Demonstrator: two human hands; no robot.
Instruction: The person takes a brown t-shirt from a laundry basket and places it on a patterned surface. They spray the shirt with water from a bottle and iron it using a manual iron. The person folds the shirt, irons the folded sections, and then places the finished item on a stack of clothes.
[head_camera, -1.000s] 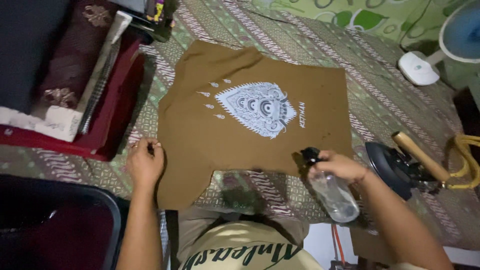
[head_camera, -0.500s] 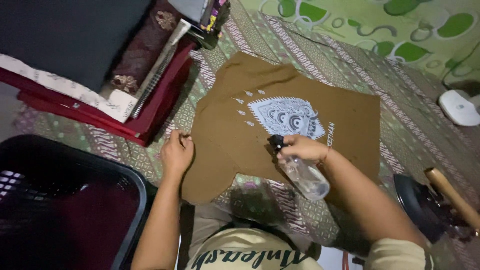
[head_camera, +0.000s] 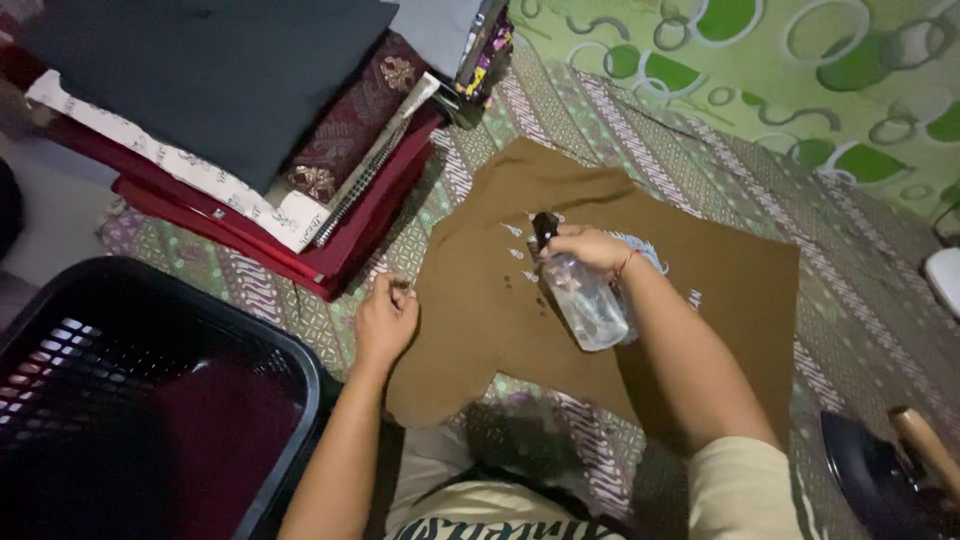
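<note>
A brown T-shirt (head_camera: 720, 290) with a white printed design lies flat on a patterned cloth (head_camera: 620, 150). My right hand (head_camera: 588, 248) grips a clear spray bottle (head_camera: 585, 298) with a black nozzle, held over the shirt's middle. Small dark wet spots show on the fabric to the left of the nozzle. My left hand (head_camera: 385, 318) pinches the shirt's left edge, fingers closed on the fabric.
A black laundry basket (head_camera: 250, 330) holding dark red cloth stands at the lower left. A stack of folded clothes (head_camera: 300, 150) sits at the upper left. An iron (head_camera: 880, 470) with a wooden handle rests at the lower right. A green circle-patterned sheet (head_camera: 780, 70) lies beyond.
The view has swung left, bringing the basket into sight. My right hand has carried the spray bottle up and over the shirt's middle. My left hand stays on the shirt's left edge.
</note>
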